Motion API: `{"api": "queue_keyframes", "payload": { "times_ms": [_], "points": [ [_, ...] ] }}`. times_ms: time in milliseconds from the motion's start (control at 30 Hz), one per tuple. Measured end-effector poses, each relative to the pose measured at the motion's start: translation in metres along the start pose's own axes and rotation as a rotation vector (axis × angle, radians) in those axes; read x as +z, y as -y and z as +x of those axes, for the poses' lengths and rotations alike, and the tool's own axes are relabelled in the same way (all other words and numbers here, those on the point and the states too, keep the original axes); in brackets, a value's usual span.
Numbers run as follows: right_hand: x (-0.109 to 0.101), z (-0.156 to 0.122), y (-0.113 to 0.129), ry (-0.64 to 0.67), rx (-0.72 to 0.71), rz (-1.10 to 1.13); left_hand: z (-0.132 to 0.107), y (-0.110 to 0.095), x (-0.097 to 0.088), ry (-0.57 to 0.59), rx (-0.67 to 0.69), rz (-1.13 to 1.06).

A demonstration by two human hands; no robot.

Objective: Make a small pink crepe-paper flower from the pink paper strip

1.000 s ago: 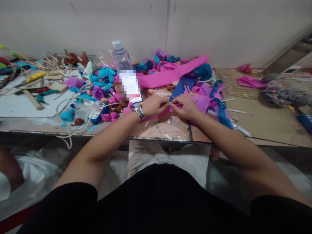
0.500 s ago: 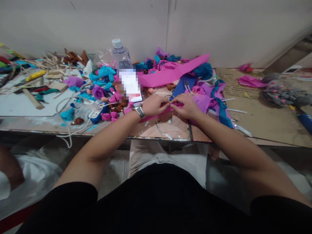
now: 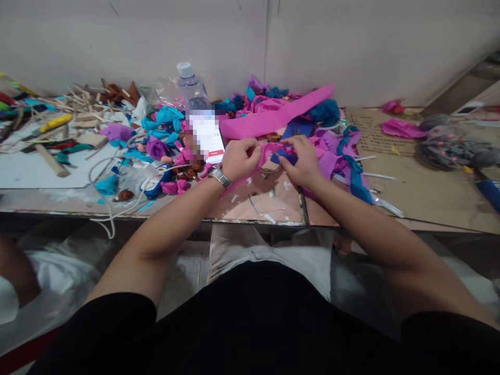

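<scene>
My left hand (image 3: 240,158), with a metal watch on its wrist, is closed in a pinch on a strip of pink crepe paper (image 3: 265,152). My right hand (image 3: 300,164) grips the other end of the same strip just beside it, and a dark blue paper piece (image 3: 287,154) lies under its fingers. Both hands hover above the glass-topped table (image 3: 258,205) near its front edge. A long pink crepe sheet (image 3: 273,119) lies right behind them.
A phone (image 3: 207,136) and a plastic water bottle (image 3: 191,88) stand behind my left hand. Small paper roses (image 3: 158,148), teal and purple scraps, a white cable (image 3: 113,203) and wooden sticks (image 3: 50,159) clutter the left. Cardboard (image 3: 410,177) covers the right.
Both hands have lifted and moved a little away from me, and have drawn slightly apart with the pink strip stretched between them.
</scene>
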State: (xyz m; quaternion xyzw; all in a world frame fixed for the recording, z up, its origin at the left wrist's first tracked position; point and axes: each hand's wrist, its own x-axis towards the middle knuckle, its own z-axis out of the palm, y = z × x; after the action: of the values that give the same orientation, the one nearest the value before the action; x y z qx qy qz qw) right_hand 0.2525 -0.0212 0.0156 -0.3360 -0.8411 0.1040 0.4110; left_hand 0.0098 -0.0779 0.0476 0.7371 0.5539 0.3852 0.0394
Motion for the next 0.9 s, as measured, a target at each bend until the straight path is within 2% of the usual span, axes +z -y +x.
{"api": "queue_keyframes", "payload": {
  "times_ms": [100,200,267,367,467,533,600,800,900],
  "points": [
    [-0.002,0.0,0.001,-0.065,0.024,-0.053,0.001,0.002,-0.001,-0.075,-0.042,-0.019],
    [-0.004,0.0,0.001,-0.032,0.024,-0.05,0.003,0.002,-0.001,-0.084,-0.049,-0.025],
    [-0.003,-0.001,0.001,0.071,0.017,-0.001,0.003,0.001,0.0,-0.071,-0.048,-0.014],
    [0.0,-0.004,0.006,0.302,-0.062,0.112,0.001,0.0,0.001,-0.044,-0.02,-0.001],
    [0.004,-0.006,0.009,0.399,-0.195,0.161,-0.001,-0.001,0.001,-0.029,0.01,-0.033],
    [0.006,-0.006,0.009,0.388,-0.222,0.131,-0.001,-0.001,0.002,-0.024,0.013,-0.062],
    [0.007,-0.005,0.006,0.343,-0.187,0.059,-0.001,-0.001,0.002,-0.025,0.006,-0.082],
    [0.0,-0.003,-0.003,0.201,0.149,-0.232,0.001,0.0,0.002,-0.039,-0.044,-0.093],
    [-0.004,-0.001,-0.004,0.115,0.201,-0.233,0.001,-0.001,0.002,0.003,-0.063,-0.068]
  ]
}}
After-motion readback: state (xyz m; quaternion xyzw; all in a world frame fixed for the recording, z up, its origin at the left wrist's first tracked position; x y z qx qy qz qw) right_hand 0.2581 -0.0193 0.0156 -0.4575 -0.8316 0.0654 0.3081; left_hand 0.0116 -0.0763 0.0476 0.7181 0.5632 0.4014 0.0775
